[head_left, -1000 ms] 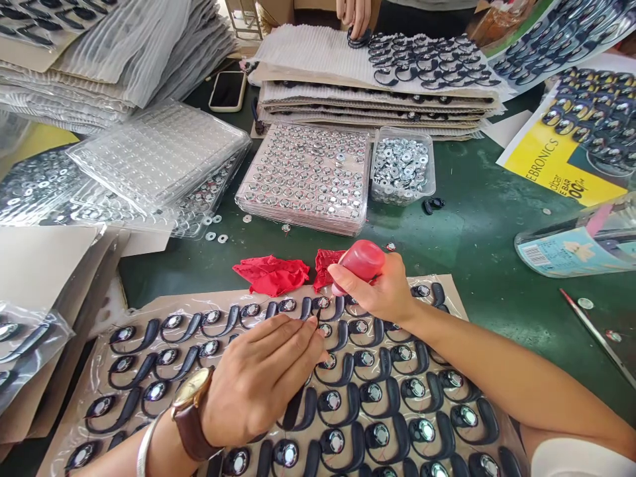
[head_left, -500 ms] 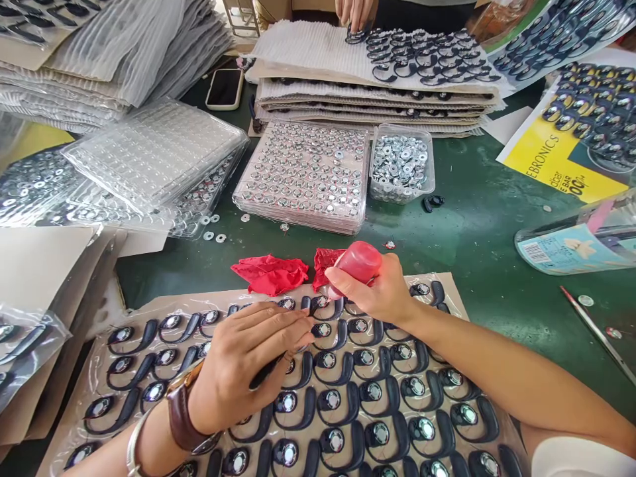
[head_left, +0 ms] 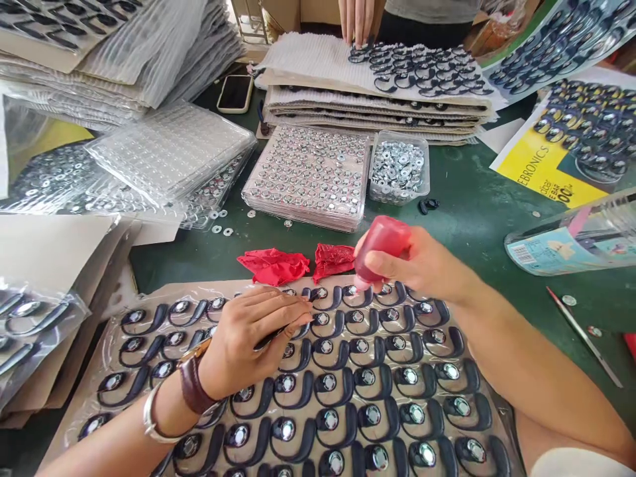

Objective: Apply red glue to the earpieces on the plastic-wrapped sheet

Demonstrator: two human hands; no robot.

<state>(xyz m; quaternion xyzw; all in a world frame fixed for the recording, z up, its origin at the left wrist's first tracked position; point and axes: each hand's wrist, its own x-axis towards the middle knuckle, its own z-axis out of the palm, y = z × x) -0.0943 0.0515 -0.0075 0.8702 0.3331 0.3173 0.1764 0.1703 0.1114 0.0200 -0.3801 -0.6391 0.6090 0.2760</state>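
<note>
My right hand (head_left: 422,262) is wrapped round a red squeeze bottle (head_left: 380,248), tilted nozzle-down over the top row of black ear-hook earphone parts (head_left: 358,296). Each part has a round, shiny silver centre, and they lie in rows on a plastic-covered brown card (head_left: 193,287). Resting over the card's upper left-middle, my left hand (head_left: 265,321) has its fingers closed together. Part of a thin dark object (head_left: 271,338) shows beneath them; its kind is hidden. The left fingertips reach beside a part in the top row.
Crumpled red cloths (head_left: 273,265) lie beyond the card. Behind them are a tray of small speakers (head_left: 303,175) and a tub of metal washers (head_left: 400,165). Tweezers (head_left: 586,341) and a clear jar (head_left: 571,242) lie at right. A co-worker's hand (head_left: 356,23) touches parts on the far stack.
My right hand has moved the red bottle rightward along the top row, from one part to another. My left hand stays nearly in place. The view has shifted slightly.
</note>
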